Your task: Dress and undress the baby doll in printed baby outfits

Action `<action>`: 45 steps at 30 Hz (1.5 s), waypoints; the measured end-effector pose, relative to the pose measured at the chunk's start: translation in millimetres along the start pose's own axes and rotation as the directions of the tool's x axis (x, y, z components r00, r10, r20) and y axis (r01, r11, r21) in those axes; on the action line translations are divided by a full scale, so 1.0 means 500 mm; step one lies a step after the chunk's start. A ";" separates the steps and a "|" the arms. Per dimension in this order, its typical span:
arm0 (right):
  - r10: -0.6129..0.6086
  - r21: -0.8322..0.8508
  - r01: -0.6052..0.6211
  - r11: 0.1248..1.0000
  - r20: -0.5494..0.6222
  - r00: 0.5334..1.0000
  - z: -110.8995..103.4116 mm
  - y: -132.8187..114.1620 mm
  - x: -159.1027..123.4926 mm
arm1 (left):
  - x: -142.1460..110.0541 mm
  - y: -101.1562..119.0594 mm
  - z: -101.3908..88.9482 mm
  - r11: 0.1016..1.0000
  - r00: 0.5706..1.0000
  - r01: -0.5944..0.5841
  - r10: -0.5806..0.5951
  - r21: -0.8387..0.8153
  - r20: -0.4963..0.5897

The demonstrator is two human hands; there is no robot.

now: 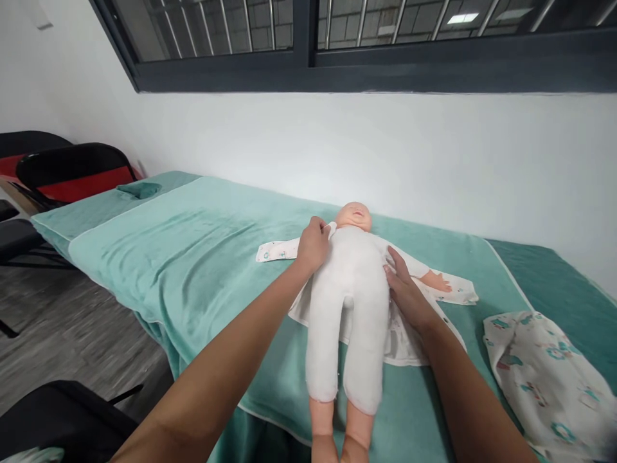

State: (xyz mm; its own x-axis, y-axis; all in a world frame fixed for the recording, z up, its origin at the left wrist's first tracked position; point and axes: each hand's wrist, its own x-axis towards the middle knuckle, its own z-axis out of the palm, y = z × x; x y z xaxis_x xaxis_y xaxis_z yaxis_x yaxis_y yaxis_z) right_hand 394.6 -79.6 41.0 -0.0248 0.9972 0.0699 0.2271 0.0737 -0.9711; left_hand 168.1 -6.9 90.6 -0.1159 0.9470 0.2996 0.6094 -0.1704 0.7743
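Observation:
A baby doll (351, 270) with a white cloth body lies on its back, head toward the wall and bare feet toward me. Beneath it is a white printed baby shirt (409, 347), laid open with both sleeves stretched sideways. The doll's hand (436, 281) shows against the sleeve on the right. At the shoulder on the left, my left hand (314, 244) pinches the shirt's edge, its fingertips closed. My right hand (407, 289) rests along the doll's other side, fingers extended and slightly apart, touching its body near the shirt; nothing visible is gripped there.
A green cover (193, 238) drapes the bed. Printed folded cloth (549, 379) lies at the right. Black and red folding chairs (80, 170) stand at the left end, and a black seat (62, 421) is near me. A white wall (337, 141) and window run behind.

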 end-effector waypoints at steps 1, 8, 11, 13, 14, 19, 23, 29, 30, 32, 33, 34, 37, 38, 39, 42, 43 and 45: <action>-0.018 -0.031 0.018 0.999 0.020 1.000 0.001 0.000 0.000 | 0.000 0.011 -0.004 1.000 1.000 -0.001 0.001 -0.028 0.003; -0.063 -0.119 0.069 0.990 0.052 0.997 0.004 -0.003 0.002 | -0.056 0.139 -0.049 0.914 0.920 0.200 -0.052 -0.352 0.389; -0.047 -0.090 0.050 0.995 0.029 0.998 0.007 -0.011 -0.003 | -0.081 0.183 -0.077 0.856 0.783 0.269 0.073 -0.441 0.618; -0.045 -0.071 0.046 0.996 0.019 0.999 0.009 -0.013 -0.005 | -0.088 0.182 -0.090 0.834 0.796 0.239 0.126 -0.498 0.592; -0.044 -0.064 0.045 0.997 0.017 0.999 0.009 -0.013 -0.006 | -0.088 0.171 -0.094 0.839 0.843 0.201 0.115 -0.505 0.525; -0.042 -0.021 0.042 0.999 0.015 0.999 0.009 -0.003 -0.003 | -0.086 0.064 -0.077 0.984 0.991 -0.022 0.045 -0.174 0.125; -0.049 -0.016 0.049 0.999 0.002 0.999 0.009 0.003 -0.001 | -0.111 0.018 -0.039 0.971 0.949 -0.239 0.234 -0.002 0.209; -0.055 -0.022 0.055 0.998 -0.008 0.998 0.008 0.004 0.000 | -0.126 0.001 -0.034 0.933 0.892 -0.316 0.354 -0.171 0.282; -0.047 -0.024 0.047 0.999 -0.009 0.999 0.008 0.003 0.000 | -0.121 -0.016 -0.040 0.942 0.911 -0.294 0.328 -0.161 0.250; -0.033 -0.026 0.032 0.999 -0.010 0.999 0.008 0.002 -0.001 | -0.111 -0.066 -0.051 0.961 0.948 -0.275 0.276 -0.030 0.159; -0.028 -0.026 0.027 0.999 -0.011 1.000 0.008 0.001 -0.002 | -0.105 -0.095 -0.057 0.954 0.952 -0.287 0.275 0.084 0.130; -0.023 -0.026 0.022 0.999 -0.013 1.000 0.008 -0.001 -0.003 | -0.100 -0.125 -0.063 0.930 0.951 -0.304 0.284 0.207 0.122; -0.019 -0.032 0.018 0.999 -0.025 0.999 0.009 -0.006 -0.008 | -0.085 -0.198 -0.077 0.822 0.957 -0.291 0.262 0.489 0.128; -0.018 -0.033 0.017 0.999 -0.027 0.999 0.010 -0.007 -0.009 | -0.078 -0.213 -0.081 0.793 0.962 -0.272 0.244 0.544 0.126; -0.017 -0.032 0.016 0.999 -0.025 1.000 0.010 -0.008 -0.011 | -0.072 -0.223 -0.085 0.770 0.966 -0.257 0.228 0.584 0.125; -0.024 -0.026 0.023 0.999 -0.008 1.000 0.010 -0.006 -0.013 | -0.048 -0.230 -0.094 0.700 0.964 -0.264 0.221 0.664 0.150; -0.031 -0.025 0.031 0.999 -0.002 1.000 0.010 -0.003 -0.012 | -0.040 -0.230 -0.096 0.677 0.961 -0.273 0.232 0.683 0.153; -0.048 -0.020 0.048 0.999 -0.002 0.999 0.011 0.002 -0.010 | -0.030 -0.229 -0.098 0.650 0.958 -0.274 0.251 0.709 0.140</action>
State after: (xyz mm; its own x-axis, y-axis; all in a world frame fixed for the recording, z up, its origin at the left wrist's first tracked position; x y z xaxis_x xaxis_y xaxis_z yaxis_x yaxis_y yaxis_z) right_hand 389.4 -84.5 38.3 -0.0340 0.9926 0.1166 0.2451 0.1214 -0.9619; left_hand 61.9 -14.9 24.8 0.1521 0.9025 0.4030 0.9838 -0.1774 0.0260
